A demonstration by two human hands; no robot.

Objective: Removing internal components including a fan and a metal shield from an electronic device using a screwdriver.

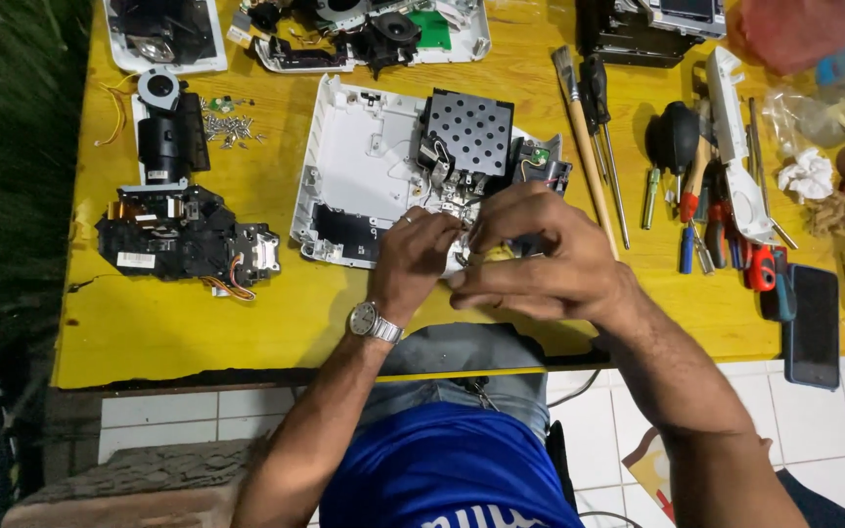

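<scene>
An opened white device shell (359, 161) lies on the yellow table (246, 313), with a black perforated metal block (471, 130) and a small circuit part inside it. My left hand (413, 256), with a wristwatch and a ring, pinches a small metal part at the shell's near edge. My right hand (540, 256) is curled over the same spot, fingers closed on a small part with a bit of yellow showing beneath. Exactly what each hand grips is hidden by the fingers.
A black optical assembly (183, 235) with a fan and loose screws (230, 127) sits at left. Other opened housings (364, 34) line the far edge. A brush (581, 108), screwdrivers (606, 147), a blower bulb (679, 137), pliers and a dark phone (814, 323) lie at right.
</scene>
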